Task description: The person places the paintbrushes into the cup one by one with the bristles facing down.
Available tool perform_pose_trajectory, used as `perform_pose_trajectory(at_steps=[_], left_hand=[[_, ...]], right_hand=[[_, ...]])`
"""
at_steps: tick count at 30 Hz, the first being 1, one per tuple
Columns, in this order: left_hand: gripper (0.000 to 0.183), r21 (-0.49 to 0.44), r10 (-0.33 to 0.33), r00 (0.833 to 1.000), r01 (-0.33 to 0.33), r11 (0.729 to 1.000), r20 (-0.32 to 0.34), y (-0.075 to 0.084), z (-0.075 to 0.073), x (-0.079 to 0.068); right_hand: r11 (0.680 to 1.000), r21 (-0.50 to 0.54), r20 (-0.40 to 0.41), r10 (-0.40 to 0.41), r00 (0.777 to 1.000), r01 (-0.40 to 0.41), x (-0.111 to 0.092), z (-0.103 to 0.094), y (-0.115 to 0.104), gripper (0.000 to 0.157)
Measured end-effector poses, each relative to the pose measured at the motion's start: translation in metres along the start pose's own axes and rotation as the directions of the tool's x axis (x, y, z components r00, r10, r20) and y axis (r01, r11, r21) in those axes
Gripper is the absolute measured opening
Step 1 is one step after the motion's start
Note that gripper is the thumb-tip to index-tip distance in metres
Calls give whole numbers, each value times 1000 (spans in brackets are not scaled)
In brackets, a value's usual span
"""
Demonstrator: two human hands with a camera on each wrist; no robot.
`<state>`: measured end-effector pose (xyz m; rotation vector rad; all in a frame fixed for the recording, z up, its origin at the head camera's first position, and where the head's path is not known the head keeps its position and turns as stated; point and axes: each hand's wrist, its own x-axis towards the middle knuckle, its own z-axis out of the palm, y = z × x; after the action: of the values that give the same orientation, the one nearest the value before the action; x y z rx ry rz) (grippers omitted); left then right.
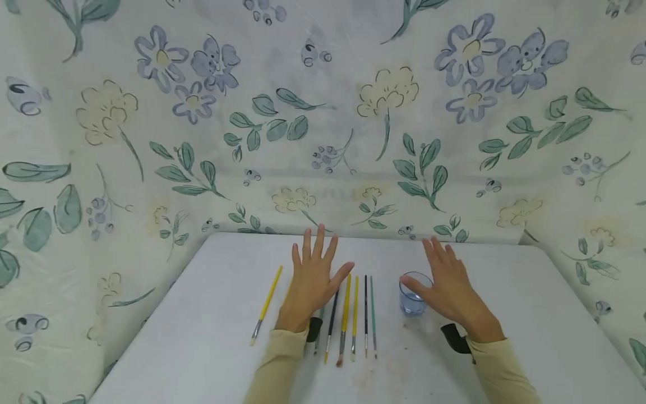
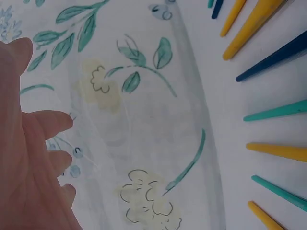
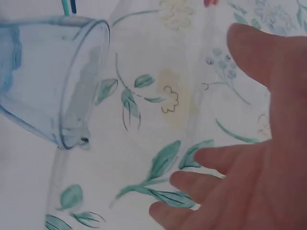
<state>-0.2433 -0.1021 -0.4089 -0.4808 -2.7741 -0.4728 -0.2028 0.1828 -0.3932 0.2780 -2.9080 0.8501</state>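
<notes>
My left hand (image 1: 313, 286) hovers with spread, straight fingers over a row of paintbrushes, hiding part of some of them. A yellow paintbrush (image 1: 267, 300) lies to its left. On its right side are a dark blue paintbrush (image 1: 331, 322), a thick yellow paintbrush (image 1: 345, 314) and a teal paintbrush (image 1: 373, 314), among others, bristles toward me. In the left wrist view this hand's fingers hold nothing, with several handle tips beside them. My right hand (image 1: 449, 289), also with extended fingers, overlaps a clear glass (image 1: 411, 307) of bluish water in the head view. The right wrist view shows the glass (image 3: 38, 72) apart from the fingers.
All of this is on a white table (image 1: 192, 331). Behind it and at both sides hangs a floral cloth (image 1: 343, 129). Small specks and faint stains mark the tabletop near the glass. A dark strap-like piece (image 1: 456, 338) sits at each wrist.
</notes>
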Motion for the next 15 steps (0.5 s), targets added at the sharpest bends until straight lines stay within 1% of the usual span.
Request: perform_pose_trajectory(at_steps=[3,6,8,10,15], left_hand=[[77,10,-2,1000,2,1000,2,-3,-1,0],[76,10,3,1000,-3,1000,1,-6,0,0],[76,6,3,1000,-3,1000,1,-6,0,0],[76,-1,-2,1000,2,1000,4,-7,0,0],[76,-13,-20,1000,20,1000,-1,-8,-3,-3]], right_hand=[[992,129,18,5,1000,-8,-5,-1,6,102],[975,221,26,30,999,-35,-8,1,12,101],[966,254,24,44,999,-48,-9,5,17,101],[958,285,12,42,999,-43,-9,9,22,100],[927,375,-27,8,1000,3,-9,20,37,99]])
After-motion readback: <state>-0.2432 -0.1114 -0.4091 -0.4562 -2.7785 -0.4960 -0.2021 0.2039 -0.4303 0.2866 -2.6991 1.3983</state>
